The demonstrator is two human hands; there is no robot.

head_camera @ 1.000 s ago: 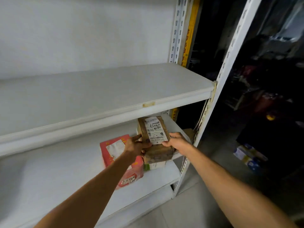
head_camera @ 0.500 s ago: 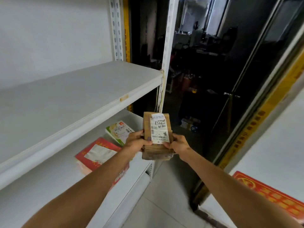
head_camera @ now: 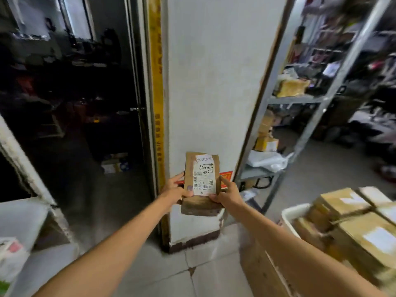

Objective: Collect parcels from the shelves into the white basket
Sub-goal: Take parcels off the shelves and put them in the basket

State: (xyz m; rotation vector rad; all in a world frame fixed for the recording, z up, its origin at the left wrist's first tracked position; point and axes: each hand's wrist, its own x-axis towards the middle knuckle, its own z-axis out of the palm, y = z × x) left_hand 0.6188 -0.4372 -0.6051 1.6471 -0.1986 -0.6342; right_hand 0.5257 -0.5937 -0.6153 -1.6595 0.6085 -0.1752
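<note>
A brown cardboard parcel (head_camera: 201, 203) with a white shipping label is held up in front of me, away from the shelf. My left hand (head_camera: 174, 190) grips its left edge and my right hand (head_camera: 227, 195) grips its right edge, thumbs on the front. The white basket (head_camera: 289, 217) stands at the lower right, its rim showing, with several brown cardboard parcels (head_camera: 353, 228) stacked in it.
A white pillar (head_camera: 214, 82) with a yellow strip stands straight ahead. A dark glass door (head_camera: 75, 93) is on the left. A metal rack (head_camera: 300, 99) with boxes and bags is on the right. The white shelf corner (head_camera: 21, 219) shows at the lower left.
The parcel has come off the lower shelf, held by both hands. My view has swung right, away from the white shelves, so the pillar, the metal rack and the basket now show.
</note>
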